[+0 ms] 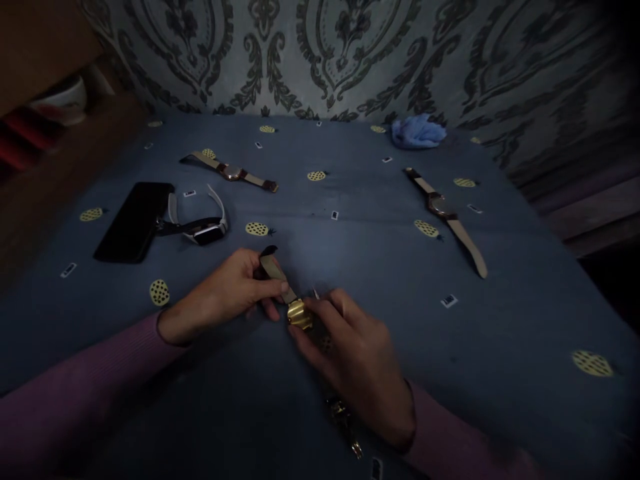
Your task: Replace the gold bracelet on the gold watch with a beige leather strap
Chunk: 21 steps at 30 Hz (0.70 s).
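Occupying six o'clock from the middle of the blue tablecloth (350, 260): one gold watch (299, 313), held between two hands. Its grey strap (277, 277) is pinched by the left hand (233, 290), thumb and fingers closed; its case is gripped by the right hand (355, 360), thumb and fingertips drawn together. A thin pointed object (315, 293) shows just beside the right fingers; whether it is held cannot be told.
Farther toward six: one dark strap piece with metal parts (343, 417), partly hidden by the right hand.
Nine o'clock: one black phone (135, 223); near it, one smartwatch (209, 233) with a pale band.
Ten o'clock: one brown watch (233, 173), laid out; farther off, one bowl (70, 100) on a shelf (100, 127).
Between one and two: one crumpled blue cloth (419, 132).
Three o'clock: one round-cased watch (440, 205), strap spread lengthwise.
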{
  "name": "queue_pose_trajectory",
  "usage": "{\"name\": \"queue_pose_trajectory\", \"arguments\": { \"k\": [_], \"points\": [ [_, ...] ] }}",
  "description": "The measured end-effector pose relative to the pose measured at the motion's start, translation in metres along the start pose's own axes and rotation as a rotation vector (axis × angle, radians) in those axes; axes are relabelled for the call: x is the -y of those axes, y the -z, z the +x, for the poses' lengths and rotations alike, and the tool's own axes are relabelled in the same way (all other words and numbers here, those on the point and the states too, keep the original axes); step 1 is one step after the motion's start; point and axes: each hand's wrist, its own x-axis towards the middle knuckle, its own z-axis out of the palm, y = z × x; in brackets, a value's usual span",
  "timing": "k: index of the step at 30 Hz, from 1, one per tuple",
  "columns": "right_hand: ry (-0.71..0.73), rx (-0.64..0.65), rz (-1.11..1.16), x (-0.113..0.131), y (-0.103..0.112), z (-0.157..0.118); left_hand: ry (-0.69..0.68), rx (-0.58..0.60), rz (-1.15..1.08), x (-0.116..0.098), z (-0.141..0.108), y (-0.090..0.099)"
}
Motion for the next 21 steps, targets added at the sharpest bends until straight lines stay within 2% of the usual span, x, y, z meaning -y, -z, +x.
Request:
{"name": "queue_pose_trajectory", "arguments": {
  "k": [21],
  "points": [
    [-0.065, 0.022, 0.012, -0.0012, -0.0028, -0.0011, 0.011, -0.016, 0.038, 0.0044, 0.0022, 0.0011]
  ]
}}
